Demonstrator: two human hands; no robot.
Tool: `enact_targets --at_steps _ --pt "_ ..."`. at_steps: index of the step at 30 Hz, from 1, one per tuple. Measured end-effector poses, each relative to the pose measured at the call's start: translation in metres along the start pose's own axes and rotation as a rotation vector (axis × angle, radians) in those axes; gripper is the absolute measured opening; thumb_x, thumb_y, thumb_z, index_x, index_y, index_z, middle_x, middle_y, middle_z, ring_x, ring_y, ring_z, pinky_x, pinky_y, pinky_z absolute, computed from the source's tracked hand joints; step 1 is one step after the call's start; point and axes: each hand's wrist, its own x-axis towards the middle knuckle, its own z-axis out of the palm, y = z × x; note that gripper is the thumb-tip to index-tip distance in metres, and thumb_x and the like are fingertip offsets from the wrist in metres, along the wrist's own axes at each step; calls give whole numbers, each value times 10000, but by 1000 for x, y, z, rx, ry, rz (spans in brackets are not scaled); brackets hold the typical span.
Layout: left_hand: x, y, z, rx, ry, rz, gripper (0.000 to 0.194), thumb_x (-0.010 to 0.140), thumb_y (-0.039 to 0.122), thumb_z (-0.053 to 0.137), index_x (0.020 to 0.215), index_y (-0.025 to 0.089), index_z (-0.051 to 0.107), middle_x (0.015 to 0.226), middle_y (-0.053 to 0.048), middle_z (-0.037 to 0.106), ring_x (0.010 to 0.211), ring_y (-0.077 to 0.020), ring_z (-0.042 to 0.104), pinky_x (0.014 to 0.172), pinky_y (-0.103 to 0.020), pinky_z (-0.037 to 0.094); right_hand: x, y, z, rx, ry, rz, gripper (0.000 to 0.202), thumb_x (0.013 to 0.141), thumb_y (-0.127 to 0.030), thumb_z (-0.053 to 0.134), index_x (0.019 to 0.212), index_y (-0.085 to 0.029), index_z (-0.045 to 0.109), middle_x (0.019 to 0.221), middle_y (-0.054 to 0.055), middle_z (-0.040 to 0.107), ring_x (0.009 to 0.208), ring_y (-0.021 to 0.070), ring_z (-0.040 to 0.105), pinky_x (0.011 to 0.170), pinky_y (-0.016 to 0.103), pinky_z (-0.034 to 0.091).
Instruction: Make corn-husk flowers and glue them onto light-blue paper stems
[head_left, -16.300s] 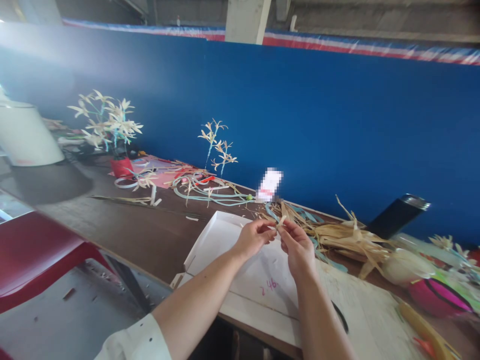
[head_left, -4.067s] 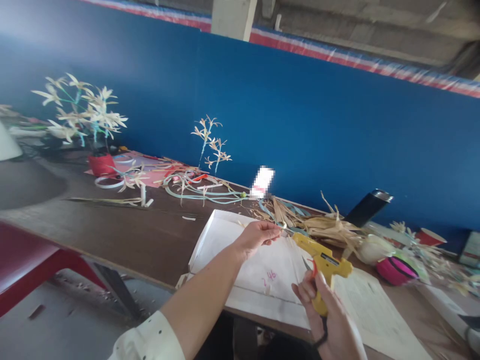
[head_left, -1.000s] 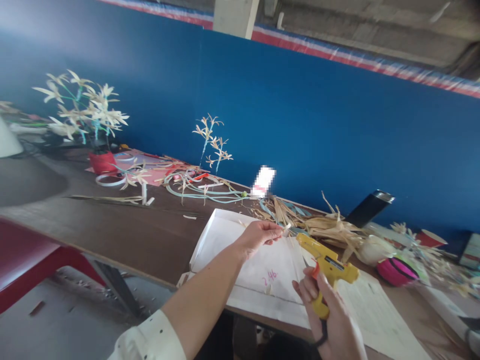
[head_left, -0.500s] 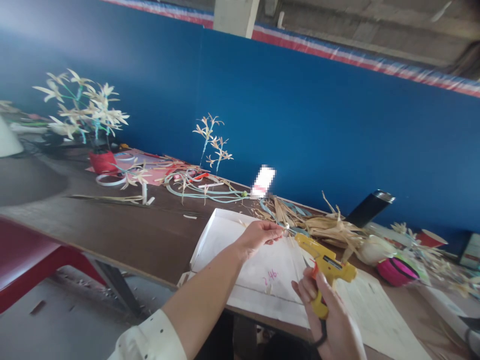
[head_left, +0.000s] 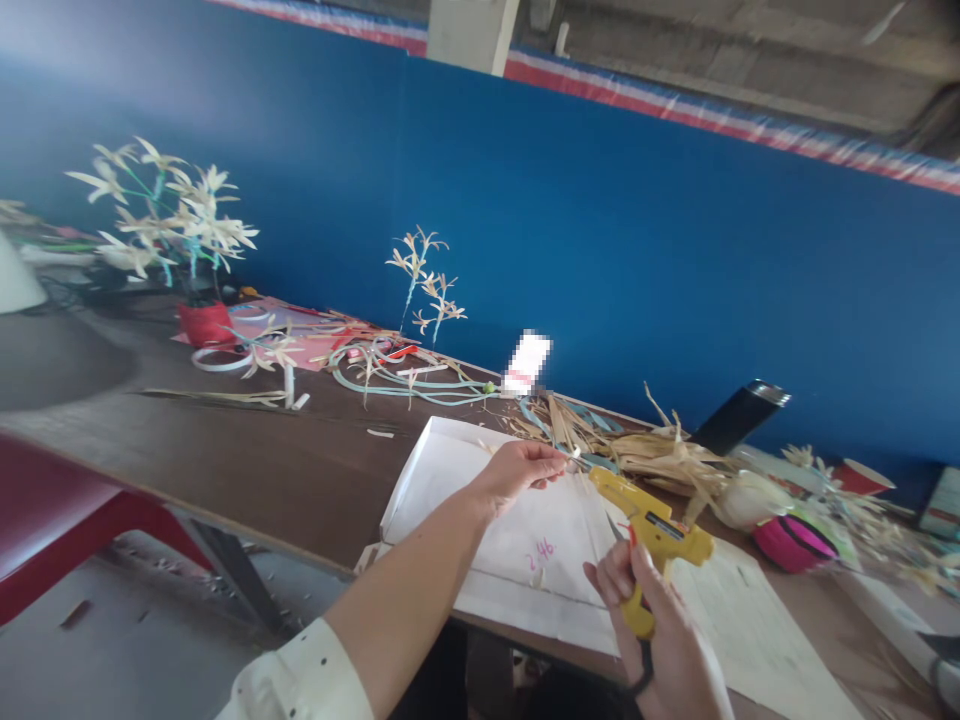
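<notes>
One big blue panel (head_left: 675, 260) runs along the back, flat and smooth with a soft sheen. In front there's one long brown table (head_left: 322, 480) with a flat top, plus one glossy red chair (head_left: 67, 500) over on the left. Right in front of me is one shallow white cardboard tray (head_left: 427, 470), squared off, folded edges, pink handwriting on it.

Next size down: one bunch of pale flowers (head_left: 199, 215) in one red pot (head_left: 205, 325), skinny pointy petals on bluish stems. One heap of dry husks (head_left: 660, 455), tan and papery, is strewn behind the tray. Two loose flower sprigs (head_left: 426, 285) stand near the panel, same spiky star shape. One black bottle (head_left: 742, 415) with a shiny metal-look end leans over past the husks.

Got one yellow glue gun (head_left: 649, 515), chunky body, and my right hand (head_left: 656, 625) is wrapped round its grip. My left hand (head_left: 517, 472) is pinched nearly closed on one tiny whitish piece (head_left: 576, 453) above the tray's far edge. The thin nozzle sits right by it; can't tell if they're actually touching. The piece looks kinda curled, but it's too small to make out the texture.
</notes>
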Motion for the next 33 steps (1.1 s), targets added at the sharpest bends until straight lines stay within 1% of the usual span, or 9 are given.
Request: enact_targets --at_steps 6,16,22,26,33 --pt "0 1 1 -1 -3 1 422 595 408 778 889 117 697 745 -50 637 635 -84 529 611 -237 366 1 3 -2 -6 3 -17 323 731 -406 697 646 -190 472 636 -47 357 579 96 319 791 291 423" --pt "1 0 1 -5 -8 11 419 599 404 776 890 115 696 738 -51 635 626 -83 524 599 -234 361 1 2 -2 -23 -20 -38 318 738 -401 687 643 -191 468 636 -40 364 593 103 326 775 282 417" --pt "0 1 1 -6 -2 9 415 587 400 782 875 112 698 732 -48 637 623 -84 524 613 -241 367 1 4 -4 -42 -38 -51 307 770 -399 655 643 -193 465 634 -39 364 585 105 324 768 282 404" --pt "0 0 1 -3 -10 15 428 597 413 773 900 120 699 743 -52 640 633 -87 526 609 -238 367 1 3 -3 -53 -44 -63 303 769 -398 656 644 -195 469 644 -38 357 590 109 330 771 295 405" --pt "1 -1 1 -1 -9 17 422 601 412 771 898 121 702 750 -54 636 636 -87 526 612 -241 369 0 4 -3 -40 -45 -64 314 762 -392 662 626 -194 460 644 -39 348 585 108 321 763 284 409"
